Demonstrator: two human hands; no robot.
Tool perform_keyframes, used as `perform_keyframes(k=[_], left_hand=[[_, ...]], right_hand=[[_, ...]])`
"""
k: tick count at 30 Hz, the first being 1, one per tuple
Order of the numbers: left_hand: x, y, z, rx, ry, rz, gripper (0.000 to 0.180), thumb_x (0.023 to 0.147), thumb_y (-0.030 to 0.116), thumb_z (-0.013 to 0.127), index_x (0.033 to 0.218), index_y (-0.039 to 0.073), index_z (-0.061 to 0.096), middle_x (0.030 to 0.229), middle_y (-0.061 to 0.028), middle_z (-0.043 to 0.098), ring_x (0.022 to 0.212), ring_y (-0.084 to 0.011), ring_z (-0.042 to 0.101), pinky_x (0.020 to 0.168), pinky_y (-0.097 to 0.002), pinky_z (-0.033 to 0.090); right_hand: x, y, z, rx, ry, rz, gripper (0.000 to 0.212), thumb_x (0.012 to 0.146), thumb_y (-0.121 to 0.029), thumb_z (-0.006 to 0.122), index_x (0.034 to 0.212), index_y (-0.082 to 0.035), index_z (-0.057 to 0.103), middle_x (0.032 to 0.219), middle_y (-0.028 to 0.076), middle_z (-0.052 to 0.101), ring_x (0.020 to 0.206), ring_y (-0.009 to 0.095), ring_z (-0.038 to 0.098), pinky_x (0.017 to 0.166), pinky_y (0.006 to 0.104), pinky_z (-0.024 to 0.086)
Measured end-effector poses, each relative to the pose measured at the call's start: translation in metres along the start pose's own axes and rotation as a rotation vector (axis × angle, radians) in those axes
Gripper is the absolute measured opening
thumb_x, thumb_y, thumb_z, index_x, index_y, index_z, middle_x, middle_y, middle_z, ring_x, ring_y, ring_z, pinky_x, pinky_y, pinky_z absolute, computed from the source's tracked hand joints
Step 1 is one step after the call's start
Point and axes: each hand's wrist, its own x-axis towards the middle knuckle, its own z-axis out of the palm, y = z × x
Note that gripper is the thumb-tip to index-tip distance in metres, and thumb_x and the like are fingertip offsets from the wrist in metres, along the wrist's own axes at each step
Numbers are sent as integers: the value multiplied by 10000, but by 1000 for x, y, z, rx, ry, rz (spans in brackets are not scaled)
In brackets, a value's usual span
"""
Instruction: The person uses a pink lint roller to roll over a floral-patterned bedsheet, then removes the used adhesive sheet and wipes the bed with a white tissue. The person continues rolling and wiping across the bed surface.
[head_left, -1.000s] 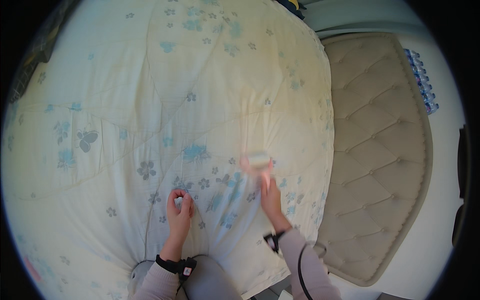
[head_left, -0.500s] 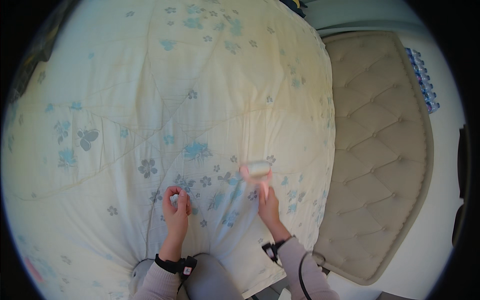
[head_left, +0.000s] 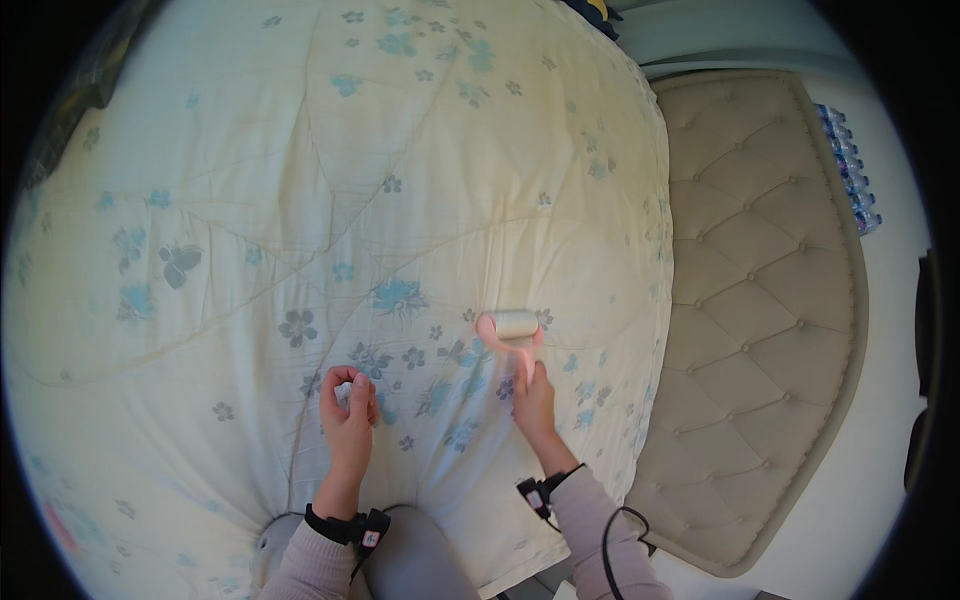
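My right hand point(head_left: 533, 405) grips the handle of a pink lint roller point(head_left: 516, 324), whose white cylinder lies against the cream bedspread point(head_left: 240, 190). Blue and grey flowers are printed on the cloth. To the left, my left hand point(head_left: 348, 408) hovers close over the bedspread with fingers curled and the thumb near the fingertips. Something whitish shows inside that curl; whether it is a small held thing or the cloth behind is unclear. Each wrist carries a black strap with a small device.
At the right stands a beige tufted headboard point(head_left: 750, 300) along the bed's edge. Several bottles in a pack point(head_left: 850, 170) sit beyond it, by the white wall. A dark cloth point(head_left: 75, 110) lies at the far left edge. My knees in grey trousers point(head_left: 415, 550) press against the near side.
The lint roller, blurred before, now shows sharply at nearly the same spot, slightly farther forward. My left hand has shifted a little to the left and keeps its curl.
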Motion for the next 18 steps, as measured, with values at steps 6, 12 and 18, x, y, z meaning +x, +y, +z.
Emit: perform_keyframes(k=[6,12,18], left_hand=[[-7,-6,2,57,1,-2,101,1036,162,554,1010,95,482,709,34,446,558,-43,338,496,-219,259],[2,9,0,-5,17,17,107,1033,163,560,1039,98,475,730,27,473,558,-41,347,496,-217,269],[-6,-1,2,46,92,32,139,1030,159,558,1109,104,458,761,17,476,554,-42,347,500,-214,272]], right_hand=[[140,-28,18,-20,-1,18,385,1054,-341,470,1077,21,596,926,279,682,878,420,682,733,474,520],[-25,-5,0,6,-110,221,361,1055,-288,479,1166,41,575,959,327,669,893,465,678,742,510,523],[141,-45,19,-111,132,-40,383,1033,-343,491,1006,24,597,866,300,673,813,483,664,677,560,504]])
